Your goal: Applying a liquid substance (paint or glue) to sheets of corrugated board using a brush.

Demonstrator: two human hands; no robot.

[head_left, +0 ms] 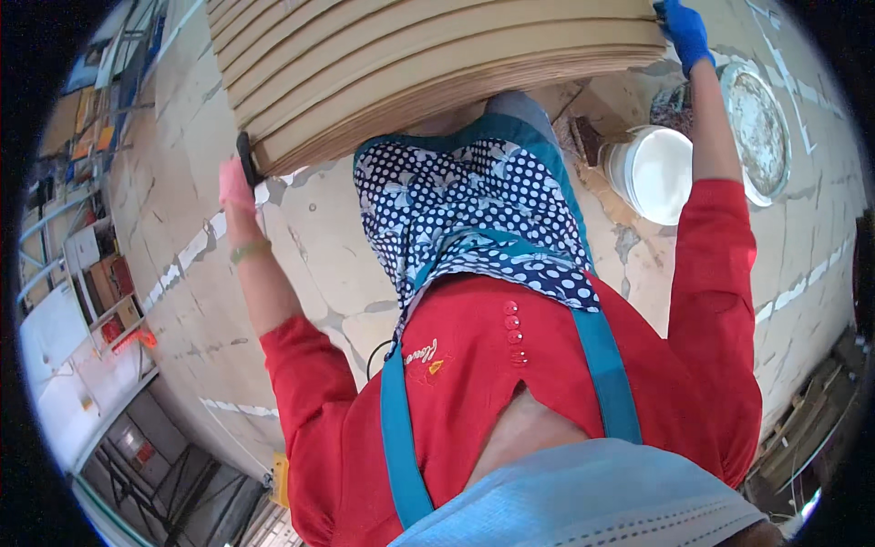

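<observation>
- Two gloved hands grip a stack of thin, flat tan wooden sheets (pixel 428 68) at opposite ends, carried before the body.
- Left hand (pixel 239 182), in a pink glove, closes on the stack's near-left corner, against a black piece.
- Right hand (pixel 684 32), in a blue glove, clamps the stack's right edge.
- Below the stack's right end stands a round white plastic bucket (pixel 656 173) on a cracked concrete floor (pixel 301 255).
</observation>
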